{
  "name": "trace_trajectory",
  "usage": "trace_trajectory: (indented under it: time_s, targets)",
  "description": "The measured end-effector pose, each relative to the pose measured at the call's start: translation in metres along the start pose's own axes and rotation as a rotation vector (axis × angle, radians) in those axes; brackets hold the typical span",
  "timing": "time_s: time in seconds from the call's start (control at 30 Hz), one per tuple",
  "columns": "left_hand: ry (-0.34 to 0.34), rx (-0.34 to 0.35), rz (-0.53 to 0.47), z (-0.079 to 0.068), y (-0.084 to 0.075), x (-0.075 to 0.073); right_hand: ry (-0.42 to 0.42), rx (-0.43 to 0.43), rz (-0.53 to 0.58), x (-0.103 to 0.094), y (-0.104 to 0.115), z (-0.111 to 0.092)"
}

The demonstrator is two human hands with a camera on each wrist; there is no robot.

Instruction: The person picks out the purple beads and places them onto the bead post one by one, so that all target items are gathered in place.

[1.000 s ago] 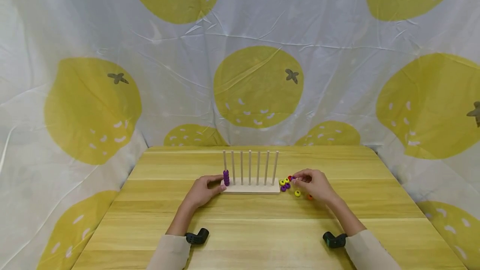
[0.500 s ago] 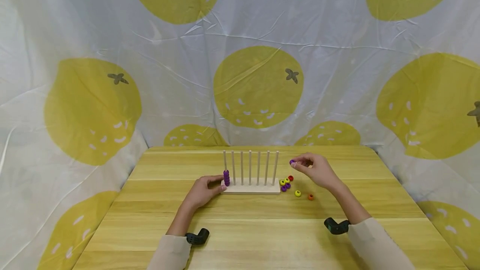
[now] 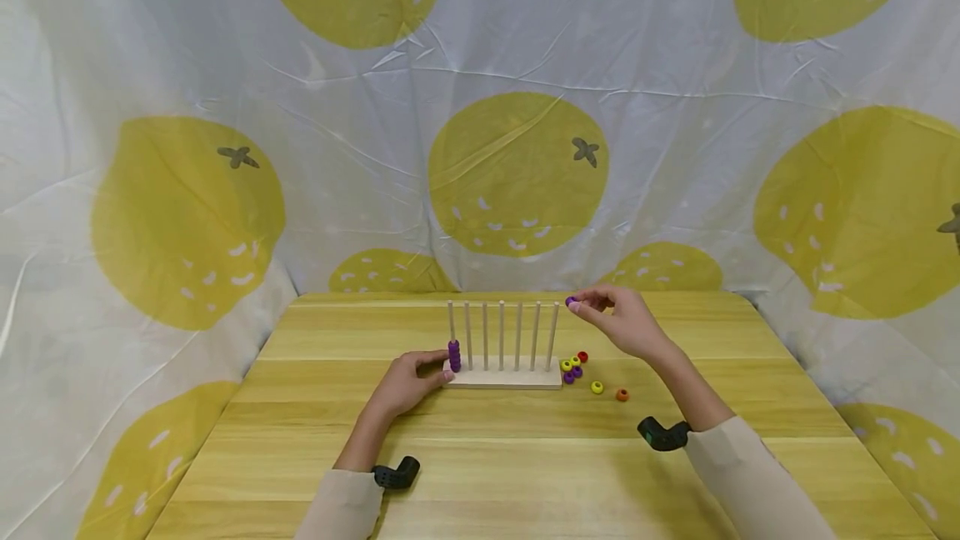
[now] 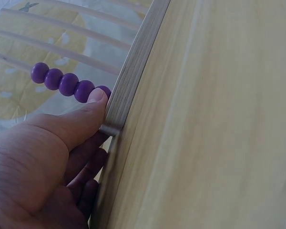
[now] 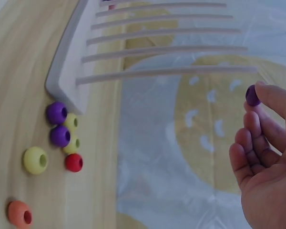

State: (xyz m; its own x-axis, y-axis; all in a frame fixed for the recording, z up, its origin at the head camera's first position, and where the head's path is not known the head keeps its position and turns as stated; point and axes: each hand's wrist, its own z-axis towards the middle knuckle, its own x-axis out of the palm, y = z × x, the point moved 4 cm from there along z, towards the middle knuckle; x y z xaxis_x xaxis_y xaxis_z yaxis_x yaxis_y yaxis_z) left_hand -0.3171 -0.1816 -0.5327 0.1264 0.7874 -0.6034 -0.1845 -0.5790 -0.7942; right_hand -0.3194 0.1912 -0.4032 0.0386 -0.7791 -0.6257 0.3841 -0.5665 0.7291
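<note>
Wooden rack [image 3: 501, 378] at center, on a table [image 3: 510, 473]. At its nine o'clock end, the left hand [image 3: 403, 387] grips the base between thumb and fingers; only the left wrist view shows the thumb tip overlapping the lowest of five stacked purple beads [image 3: 454, 357]. Toward two o'clock, above seven loose beads [image 3: 577, 372], the right hand [image 3: 628, 325] pinches a single purple bead [image 3: 571, 301]; the right wrist view reveals its other fingers curled.
</note>
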Motion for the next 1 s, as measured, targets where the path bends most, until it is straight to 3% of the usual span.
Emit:
trace_trajectory:
  time_s: [0.5,1.0]
  targets:
    - [-0.01,0.037,0.022,0.0,-0.002,0.0,0.031,-0.056,0.031,0.007,0.04,0.019]
    - [-0.002,0.035,0.035,0.0,-0.001,0.0,0.096,-0.121,0.047,0.036,0.067,0.04]
